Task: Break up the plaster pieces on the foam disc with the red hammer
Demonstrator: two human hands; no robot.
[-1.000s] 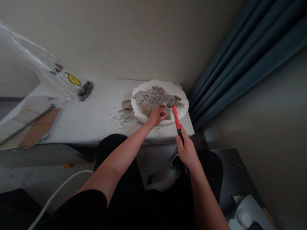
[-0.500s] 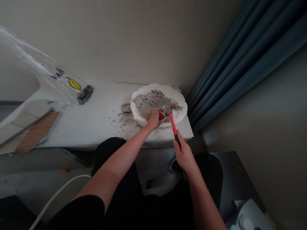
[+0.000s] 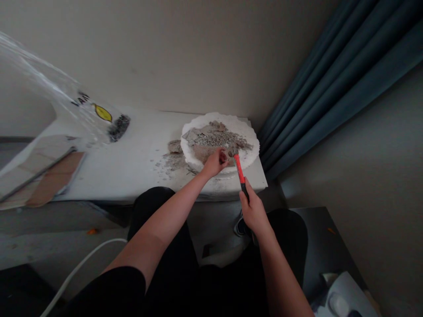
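Note:
My right hand [image 3: 254,211] is wrapped round the red and black handle of a hammer [image 3: 240,171]. The hammer's dull head is over the near right part of a white, scalloped-edged tray [image 3: 249,162]. Grey crumbled material [image 3: 214,137] and flatter brownish pieces lie in that tray. My left hand [image 3: 215,164] is at the tray's near side, just left of the hammer head, its fingers curled together in a pinch. What they hold, if anything, is too small to make out.
Grey crumbs and a lump [image 3: 174,146] lie left of the tray on the white table [image 3: 139,163]. A clear plastic bag [image 3: 104,113] with dark bits stands further left, near brown cardboard [image 3: 54,180] and a thin rod. Blue curtains [image 3: 330,79] hang at the right.
The view has shifted very slightly. Both hands and the hammer keep nearly the same places over the tray.

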